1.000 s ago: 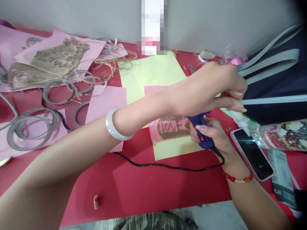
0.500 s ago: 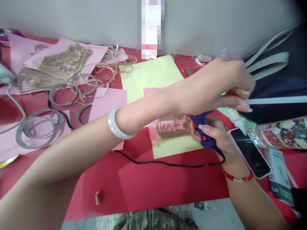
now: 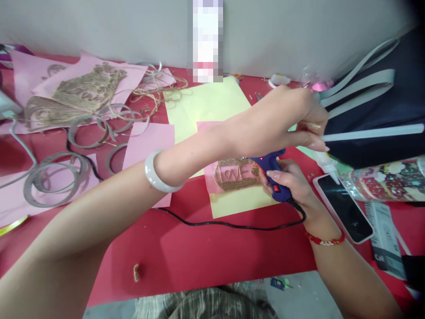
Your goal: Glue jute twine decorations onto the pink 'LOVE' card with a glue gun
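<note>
Dark-blue plastic glue gun with red switch (image 3: 271, 160): near 3 o'clock of view centre, right hand (image 3: 295, 181) gripping its handle. Left hand (image 3: 303, 117) at gun's 1 o'clock, pinching long translucent white glue stick (image 3: 375, 133), free end toward 3 o'clock. Brown twine panel lettered "LOVE" on pink paper (image 3: 235, 175) at gun's 9 o'clock, contact unclear. Black-screened, pale-cased phone (image 3: 345, 208) at 4 o'clock.

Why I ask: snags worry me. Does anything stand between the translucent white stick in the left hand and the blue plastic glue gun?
Only the left hand itself, gripping the stick; nothing else in view blocks the way to the glue gun.
</note>
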Tool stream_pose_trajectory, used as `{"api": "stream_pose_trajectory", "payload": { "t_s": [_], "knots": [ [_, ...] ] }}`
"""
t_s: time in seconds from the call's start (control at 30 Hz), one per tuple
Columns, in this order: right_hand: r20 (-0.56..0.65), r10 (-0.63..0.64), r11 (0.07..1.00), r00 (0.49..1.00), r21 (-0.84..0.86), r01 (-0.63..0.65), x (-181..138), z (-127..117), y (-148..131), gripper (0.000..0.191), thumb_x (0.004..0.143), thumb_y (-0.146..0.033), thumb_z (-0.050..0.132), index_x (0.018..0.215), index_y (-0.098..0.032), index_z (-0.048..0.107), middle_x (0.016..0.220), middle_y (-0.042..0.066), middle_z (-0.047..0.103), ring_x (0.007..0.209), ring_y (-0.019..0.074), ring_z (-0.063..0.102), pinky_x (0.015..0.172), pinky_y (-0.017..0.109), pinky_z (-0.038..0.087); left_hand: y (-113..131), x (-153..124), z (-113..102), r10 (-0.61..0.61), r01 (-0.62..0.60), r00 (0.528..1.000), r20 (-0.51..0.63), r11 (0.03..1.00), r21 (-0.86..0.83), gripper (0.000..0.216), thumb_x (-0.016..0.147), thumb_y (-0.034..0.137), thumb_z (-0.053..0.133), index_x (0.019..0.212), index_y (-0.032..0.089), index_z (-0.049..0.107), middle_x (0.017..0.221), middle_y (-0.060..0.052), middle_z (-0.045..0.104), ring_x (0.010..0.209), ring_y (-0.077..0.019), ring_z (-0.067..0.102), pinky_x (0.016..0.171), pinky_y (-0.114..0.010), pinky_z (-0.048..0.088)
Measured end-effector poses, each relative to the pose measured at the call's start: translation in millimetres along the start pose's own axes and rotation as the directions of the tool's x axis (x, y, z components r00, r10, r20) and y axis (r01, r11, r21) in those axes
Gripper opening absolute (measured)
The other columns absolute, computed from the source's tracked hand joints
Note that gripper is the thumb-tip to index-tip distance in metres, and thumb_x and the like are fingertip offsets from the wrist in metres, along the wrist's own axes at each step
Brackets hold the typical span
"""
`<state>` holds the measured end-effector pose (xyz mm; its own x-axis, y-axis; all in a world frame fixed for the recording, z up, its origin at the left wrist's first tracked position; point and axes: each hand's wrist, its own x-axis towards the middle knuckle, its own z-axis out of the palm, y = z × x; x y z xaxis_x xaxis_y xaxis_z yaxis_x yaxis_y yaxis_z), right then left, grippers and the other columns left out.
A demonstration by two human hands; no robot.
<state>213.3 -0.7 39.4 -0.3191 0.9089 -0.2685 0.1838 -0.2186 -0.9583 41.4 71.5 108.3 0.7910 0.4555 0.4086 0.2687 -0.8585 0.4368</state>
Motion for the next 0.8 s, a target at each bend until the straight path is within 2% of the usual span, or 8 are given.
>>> {"api": "stream_pose_trajectory", "payload": {
  "t_s": [0.1,0.17,0.4,0.53,0.6,0.7,0.77,0.8],
  "knots": [
    [-0.013,0.023,1.0,1.0,-0.008,-0.023,-1,0,2,0.023,0.075,-0.041,0.069,0.065,-0.022,0.06,0.06,0.001,0.056,0.048,0.0126,0.046,0.042,0.026,0.035,-2,-1,1,0.014,-0.015,1.0,-0.021,1.0,-0.019,0.049,0.108,0.04,0.041,0.095,0.009,0.077,0.088,-0.002,0.071,0.102,-0.0198,0.07,0.09,-0.037,0.052],
    [-0.036,0.037,0.999,0.999,-0.002,-0.037,-4,0,2,0.021,0.076,-0.04,0.069,0.066,-0.023,0.06,0.061,0.001,0.057,0.05,0.0132,0.048,0.043,0.025,0.036,-3,-2,2,-0.013,0.013,1.0,-0.02,1.0,-0.027,0.043,0.107,0.04,0.049,0.096,0.01,0.078,0.092,-0.003,0.073,0.101,-0.0205,0.07,0.089,-0.038,0.053],
    [0.026,0.007,1.0,1.0,-0.021,-0.006,-22,1,-17,0.023,0.078,-0.044,0.07,0.071,-0.023,0.065,0.06,0.001,0.057,0.051,0.0141,0.048,0.046,0.028,0.038,14,-5,-8,0.026,-0.031,0.995,-0.094,0.998,-0.05,0.066,0.108,0.046,0.027,0.102,0.01,0.081,0.091,-0.001,0.069,0.097,-0.016,0.07,0.089,-0.036,0.05],
    [0.078,-0.074,0.997,0.994,-0.031,0.077,-28,0,-18,0.026,0.08,-0.047,0.073,0.08,-0.022,0.067,0.062,0.002,0.062,0.049,0.0156,0.053,0.044,0.028,0.04,29,-7,-19,0.038,-0.043,0.995,-0.092,0.997,-0.059,0.038,0.104,0.046,0.058,0.113,0.017,0.081,0.1,-0.004,0.072,0.104,-0.022,0.069,0.087,-0.035,0.054],
    [0.057,-0.135,0.99,0.989,0.038,0.133,-29,1,-15,0.028,0.08,-0.049,0.074,0.087,-0.022,0.069,0.071,0.004,0.067,0.052,0.0164,0.057,0.045,0.029,0.044,34,-12,-26,0.022,-0.03,0.995,-0.099,0.996,-0.083,0.042,0.101,0.05,0.064,0.127,0.02,0.076,0.107,-0.005,0.073,0.105,-0.0228,0.068,0.085,-0.035,0.055],
    [-0.023,-0.238,0.963,0.971,0.127,0.239,-30,6,-19,0.032,0.081,-0.053,0.075,0.09,-0.022,0.069,0.079,0.004,0.07,0.051,0.0154,0.057,0.045,0.029,0.045,37,-27,-45,-0.067,0.026,0.979,-0.194,0.978,-0.205,0.062,0.099,0.061,0.063,0.142,0.017,0.065,0.109,-0.008,0.074,0.089,-0.0189,0.065,0.073,-0.034,0.052],
    [-0.075,-0.278,0.957,0.958,0.069,0.283,-32,14,-31,0.037,0.083,-0.058,0.073,0.09,-0.022,0.069,0.078,0.004,0.069,0.048,0.0142,0.055,0.042,0.028,0.043,36,-44,-67,-0.136,0.053,0.937,-0.321,0.965,-0.255,0.07,0.096,0.068,0.061,0.142,0.015,0.065,0.105,-0.009,0.075,0.077,-0.0168,0.057,0.066,-0.037,0.046],
    [-0.096,-0.277,0.96,0.956,0.0,0.279,-32,20,-39,0.039,0.085,-0.06,0.071,0.09,-0.021,0.068,0.075,0.004,0.069,0.048,0.0142,0.055,0.041,0.028,0.042,35,-54,-80,-0.152,0.057,0.898,-0.412,0.971,-0.234,0.068,0.096,0.072,0.057,0.138,0.019,0.068,0.106,-0.009,0.075,0.076,-0.0172,0.053,0.066,-0.041,0.044]
  ]
}}
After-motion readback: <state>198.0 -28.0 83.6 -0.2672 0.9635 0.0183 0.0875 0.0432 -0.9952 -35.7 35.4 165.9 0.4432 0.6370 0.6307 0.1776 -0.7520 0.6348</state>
